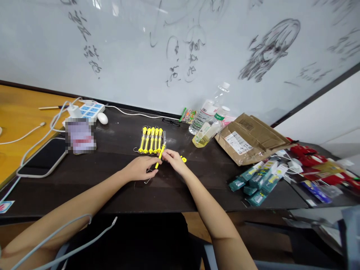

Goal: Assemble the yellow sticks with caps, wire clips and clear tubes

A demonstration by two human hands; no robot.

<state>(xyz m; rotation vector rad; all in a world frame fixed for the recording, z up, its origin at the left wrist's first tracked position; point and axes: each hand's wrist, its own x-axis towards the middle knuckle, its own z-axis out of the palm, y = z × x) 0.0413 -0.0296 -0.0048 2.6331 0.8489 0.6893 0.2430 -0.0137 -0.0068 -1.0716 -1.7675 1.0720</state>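
Spreading across the lower frame, the dark table (118, 195) carries a cardboard box (251, 138) at right and a row of yellow tools (152, 140) at centre, just below which the left hand (140, 167) and right hand (174, 160) pinch one yellow tool (160, 154), apparently by its ends.

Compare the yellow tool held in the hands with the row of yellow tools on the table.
The held yellow tool is single, tilted, lifted between the left hand and right hand. The row of yellow tools has about five, lying side by side, untouched. All look alike: slim, yellow.
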